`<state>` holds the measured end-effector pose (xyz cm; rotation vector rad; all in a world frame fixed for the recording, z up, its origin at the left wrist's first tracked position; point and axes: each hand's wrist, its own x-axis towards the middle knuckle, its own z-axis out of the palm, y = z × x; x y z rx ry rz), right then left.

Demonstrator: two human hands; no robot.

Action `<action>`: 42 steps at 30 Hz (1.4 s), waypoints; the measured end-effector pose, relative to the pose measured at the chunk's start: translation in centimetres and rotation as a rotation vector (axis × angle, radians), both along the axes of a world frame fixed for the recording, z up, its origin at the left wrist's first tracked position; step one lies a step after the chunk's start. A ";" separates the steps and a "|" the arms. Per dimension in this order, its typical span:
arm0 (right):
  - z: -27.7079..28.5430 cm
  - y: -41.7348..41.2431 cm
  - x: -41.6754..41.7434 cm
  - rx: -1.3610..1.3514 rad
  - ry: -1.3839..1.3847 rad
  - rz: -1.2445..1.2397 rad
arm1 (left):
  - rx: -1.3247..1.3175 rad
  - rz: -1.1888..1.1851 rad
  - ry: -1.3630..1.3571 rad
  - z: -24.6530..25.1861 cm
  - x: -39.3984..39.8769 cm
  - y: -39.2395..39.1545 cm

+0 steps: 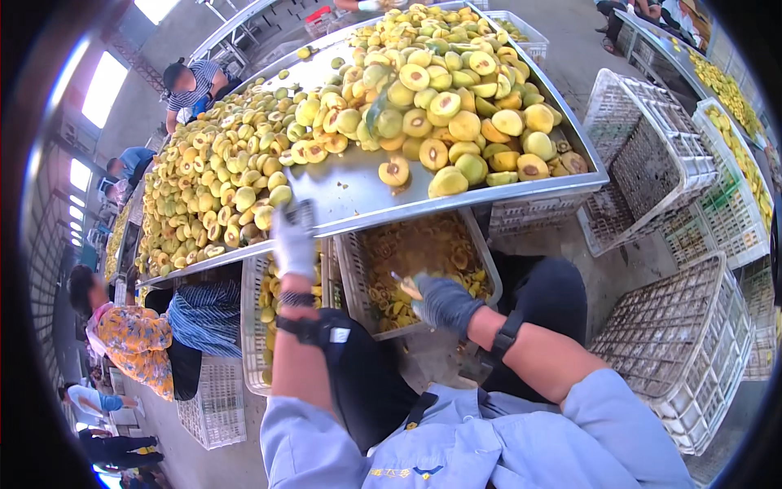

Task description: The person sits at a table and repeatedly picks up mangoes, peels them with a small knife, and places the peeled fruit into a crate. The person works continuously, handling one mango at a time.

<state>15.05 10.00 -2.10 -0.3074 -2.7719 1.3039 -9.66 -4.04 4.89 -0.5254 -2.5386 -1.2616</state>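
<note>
My left hand [294,241], in a white and dark grey work glove, is at the near rim of a metal sorting table [342,198]. It is blurred, beside a pile of halved yellow-green stone fruit [226,177]; whether its fingers hold anything is unclear. My right hand [445,304], in a grey glove, is closed around a small knife-like tool [408,285] with a pale handle, its tip blurred. Below that hand stands a plastic crate [354,284] of fruit scraps and pits [421,244]. One loose cut half [394,172] lies face up on the metal.
A crate of fruit [253,342] stands by my left knee. Stacked and tipped crates [666,330], [647,159] crowd the floor at right. A person in a flowered top [137,342] sits at left; another in stripes [198,82] works across the table. A leaf [377,110] lies on the heap.
</note>
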 end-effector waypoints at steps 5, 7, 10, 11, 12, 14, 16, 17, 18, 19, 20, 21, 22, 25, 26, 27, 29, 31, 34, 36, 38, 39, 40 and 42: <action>3.2 2.1 -0.1 -0.129 -0.098 -0.159 | -0.161 -0.154 -0.190 -4.0 -0.3 14.6; 2.3 2.9 -0.2 -0.117 -0.014 -0.240 | -0.377 -0.040 -0.155 -4.7 0.1 18.0; 2.0 3.5 0.0 -0.180 0.132 -0.306 | -0.215 -0.107 -0.399 -5.1 -0.9 19.7; 2.2 3.7 -0.2 -0.206 0.177 -0.347 | -0.123 -0.080 -0.422 -5.1 -0.8 19.7; 2.8 3.7 -0.3 -0.233 0.221 -0.382 | 0.269 -0.204 -0.552 -5.9 -1.3 18.7; 2.7 5.4 -0.9 -0.241 0.361 -0.499 | 0.312 -0.350 -0.421 -2.2 1.8 18.6; 4.0 6.0 -1.2 -0.258 0.441 -0.513 | 0.407 -0.457 -0.485 0.1 4.1 16.1; 4.5 5.9 -1.4 -0.272 0.480 -0.509 | 0.479 -0.514 -0.475 0.3 4.8 14.7; 4.5 5.3 -1.8 -0.243 0.534 -0.523 | 0.446 -0.545 -0.489 0.7 5.9 12.9; 4.7 5.2 -2.1 -0.208 0.508 -0.494 | 0.416 -0.603 -0.608 1.8 7.6 11.7; 4.8 5.0 -2.3 -0.173 0.482 -0.464 | 0.470 -0.629 -0.620 1.1 8.4 10.9; 4.9 4.4 -2.5 -0.145 0.462 -0.423 | 0.522 -0.645 -0.621 0.7 9.2 9.6; 4.4 4.0 -2.7 -0.092 0.487 -0.398 | 0.428 -0.577 -0.682 2.2 11.0 8.9; 4.5 2.2 -2.2 -0.046 0.355 -0.303 | -0.115 -0.675 0.410 0.4 12.0 5.4; 4.0 1.6 -1.9 0.014 0.382 -0.278 | -0.147 -0.549 0.443 -2.4 11.6 3.9; 3.3 1.4 -1.9 0.035 0.401 -0.272 | -0.001 -0.544 0.254 -2.9 12.0 3.6; 2.4 1.2 -1.8 0.077 0.439 -0.262 | 0.289 -0.522 -0.125 -3.7 13.0 3.5; 3.2 0.9 -1.2 0.111 0.333 -0.213 | 0.341 -0.496 -0.102 -4.9 13.0 2.9; 3.7 0.8 -1.0 0.169 0.179 -0.136 | 0.595 -0.493 -0.316 -7.2 12.2 2.6; 3.5 0.8 -1.0 0.194 0.110 -0.090 | 0.519 -0.444 -0.286 -7.1 12.9 2.6; 3.3 0.6 -1.0 0.200 0.081 -0.050 | 0.495 -0.415 -0.226 -6.0 13.9 3.0; 3.1 0.7 -1.1 0.201 0.091 -0.021 | 0.514 -0.414 -0.260 -6.1 13.9 2.8; 2.9 0.9 -1.1 0.202 0.102 0.007 | 0.532 -0.412 -0.294 -6.2 13.9 2.7; 2.7 0.9 -1.0 0.216 0.092 0.054 | 0.529 -0.384 -0.330 -6.6 13.8 2.5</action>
